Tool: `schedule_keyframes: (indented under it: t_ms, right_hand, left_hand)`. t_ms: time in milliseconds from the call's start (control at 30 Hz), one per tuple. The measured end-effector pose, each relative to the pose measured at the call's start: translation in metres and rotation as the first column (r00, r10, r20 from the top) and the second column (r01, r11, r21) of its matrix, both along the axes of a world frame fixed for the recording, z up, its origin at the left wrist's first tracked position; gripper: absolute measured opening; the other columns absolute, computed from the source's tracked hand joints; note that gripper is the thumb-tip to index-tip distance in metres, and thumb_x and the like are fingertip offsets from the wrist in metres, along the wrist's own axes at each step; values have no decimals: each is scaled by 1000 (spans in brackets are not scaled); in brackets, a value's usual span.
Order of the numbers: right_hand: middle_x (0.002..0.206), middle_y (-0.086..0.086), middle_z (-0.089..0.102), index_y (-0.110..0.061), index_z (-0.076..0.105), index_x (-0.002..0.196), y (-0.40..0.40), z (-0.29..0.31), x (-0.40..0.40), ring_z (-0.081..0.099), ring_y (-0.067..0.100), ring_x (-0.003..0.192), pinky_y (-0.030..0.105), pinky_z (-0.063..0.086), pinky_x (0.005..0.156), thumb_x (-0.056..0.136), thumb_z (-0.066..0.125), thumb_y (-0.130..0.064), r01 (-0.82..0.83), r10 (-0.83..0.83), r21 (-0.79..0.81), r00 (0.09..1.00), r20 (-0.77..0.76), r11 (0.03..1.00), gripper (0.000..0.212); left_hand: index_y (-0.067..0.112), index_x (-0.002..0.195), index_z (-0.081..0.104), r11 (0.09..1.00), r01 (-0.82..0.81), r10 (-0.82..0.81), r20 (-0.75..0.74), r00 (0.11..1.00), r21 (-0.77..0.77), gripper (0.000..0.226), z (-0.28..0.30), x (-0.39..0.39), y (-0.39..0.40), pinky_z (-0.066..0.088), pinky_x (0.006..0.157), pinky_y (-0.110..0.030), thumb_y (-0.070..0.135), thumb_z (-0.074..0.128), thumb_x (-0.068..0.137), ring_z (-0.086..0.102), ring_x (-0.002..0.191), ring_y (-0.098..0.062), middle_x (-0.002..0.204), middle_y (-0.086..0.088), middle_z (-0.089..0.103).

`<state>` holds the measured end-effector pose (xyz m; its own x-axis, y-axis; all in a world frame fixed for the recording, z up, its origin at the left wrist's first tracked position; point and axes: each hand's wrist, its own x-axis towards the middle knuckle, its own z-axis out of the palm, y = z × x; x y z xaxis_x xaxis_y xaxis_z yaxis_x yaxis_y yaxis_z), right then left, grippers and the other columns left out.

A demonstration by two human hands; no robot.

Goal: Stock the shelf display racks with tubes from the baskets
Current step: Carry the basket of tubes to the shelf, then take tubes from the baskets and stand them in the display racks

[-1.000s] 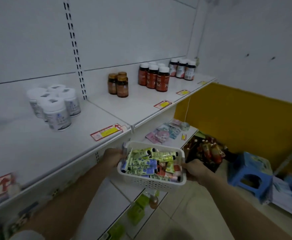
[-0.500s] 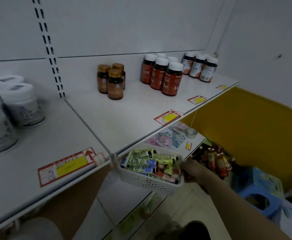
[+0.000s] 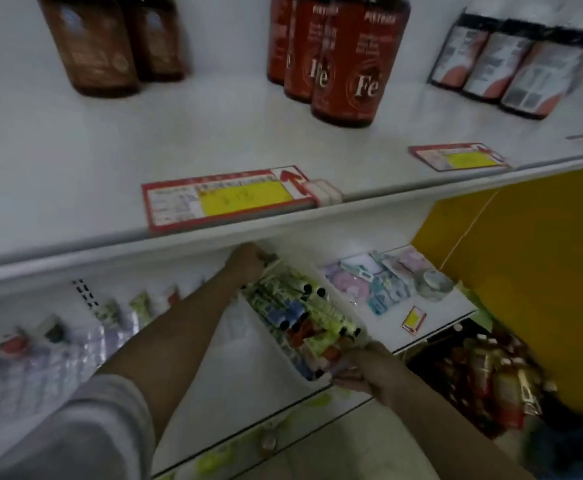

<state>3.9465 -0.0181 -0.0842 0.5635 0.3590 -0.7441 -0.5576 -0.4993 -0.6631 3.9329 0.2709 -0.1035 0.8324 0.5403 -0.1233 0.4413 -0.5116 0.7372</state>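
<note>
White metal shelf (image 3: 213, 358), both hands on perforated plastic basket (image 3: 272, 344).

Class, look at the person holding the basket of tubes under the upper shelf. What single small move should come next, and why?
Probably lower the basket onto the white lower shelf beneath it. Both hands are busy: the left hand grips the far end and the right hand the near end, so neither can pick out a tube. The basket already sits above bare shelf space.
</note>
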Motion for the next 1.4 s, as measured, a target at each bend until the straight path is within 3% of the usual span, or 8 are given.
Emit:
schedule_keyframes:
  t_ms: [133,500,667,833,967,1100,1267,1400]
  right_hand:
    - [103,25,69,2,65,89,20,-22,-10,65,37,77,47,59,78,76,69,18,115,-112,41,990,-81,992,21]
    - [88,24,73,12,66,103,23,-102,-28,73,34,78,33,61,61,99,55,-7,70,-108,346,990,91,935,23]
    - [72,20,67,13,65,100,18,-139,-18,72,35,72,33,61,61,98,56,-26,-100,-46,458,954,297,883,41]
    - [85,17,66,4,56,110,6,-149,-12,71,24,57,29,55,47,92,61,-46,-192,25,261,847,532,946,54]
    - [126,14,55,-16,33,133,4,-139,2,62,23,93,40,55,77,93,58,-44,-178,-118,270,588,800,946,55]
    - [142,17,46,-7,39,140,22,-140,-8,48,33,125,37,41,99,99,51,-32,-336,118,25,398,910,942,50]
    - [141,19,50,-6,37,143,26,-141,-24,49,36,127,43,41,104,102,46,-27,-357,162,-14,388,907,934,48]
    - [145,20,44,-2,35,143,17,-133,-21,47,36,128,44,41,104,101,49,-30,-381,223,-80,348,910,921,52]
  left_hand:
    - [8,109,72,999,16,-16,12,1000,33,21,-23,17,6,50,93,-40,7,56,97,63,102,-31,113,-15,69]
    - [8,129,62,921,158,-153,-41,987,356,36,-54,9,2,47,94,-32,9,44,97,58,113,-27,133,-11,60]
    - [3,127,62,878,-125,-63,370,927,462,38,-85,-28,-21,33,103,-21,-2,43,94,51,127,-26,137,-13,56]
    - [26,124,64,910,-274,-10,677,736,311,30,-112,-109,-100,28,92,3,21,48,100,46,116,8,127,16,58]
    - [32,138,50,863,-152,-117,483,868,483,40,-134,-146,-149,23,103,-10,37,51,99,36,127,6,139,18,47]
    - [17,129,59,804,-83,-108,283,953,588,32,-131,-145,-156,37,94,-27,26,52,99,52,120,-22,130,-3,59]
    - [11,110,66,779,-93,-33,188,982,620,22,-122,-144,-160,46,82,-37,18,49,99,59,100,-29,110,-10,64]
    - [12,127,59,769,-79,-6,130,991,634,31,-121,-148,-166,43,95,-41,22,44,102,51,120,-30,131,-11,56]
